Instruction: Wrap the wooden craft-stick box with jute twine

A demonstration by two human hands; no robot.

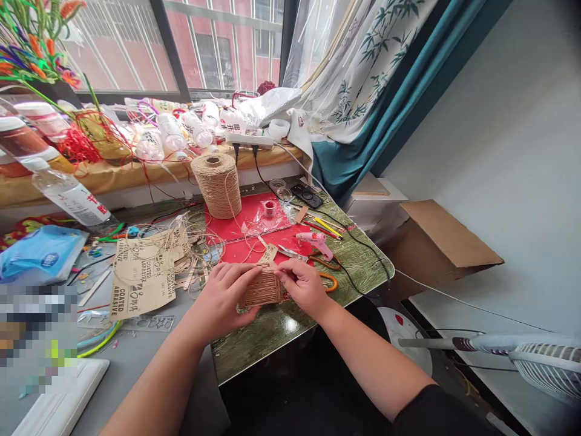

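A small flat piece wrapped in jute twine (pixel 262 289) lies near the table's front edge, held between both hands. My left hand (pixel 224 298) grips its left side with fingers curled over the top. My right hand (pixel 305 284) pinches its right end. A thin strand of twine runs from the piece back to a large twine spool (pixel 217 184) standing upright on the red mat (pixel 254 225). A pink hot glue gun (pixel 316 240) and orange-handled scissors (pixel 323 266) lie just beyond my right hand.
Sandpaper sheets (pixel 143 272) lie left of my hands. Plastic bottles, a power strip (pixel 249 140) and red wire crowd the windowsill. A cardboard box (pixel 436 242) and a fan (pixel 526 357) sit on the floor at right. A blue packet (pixel 39 254) lies far left.
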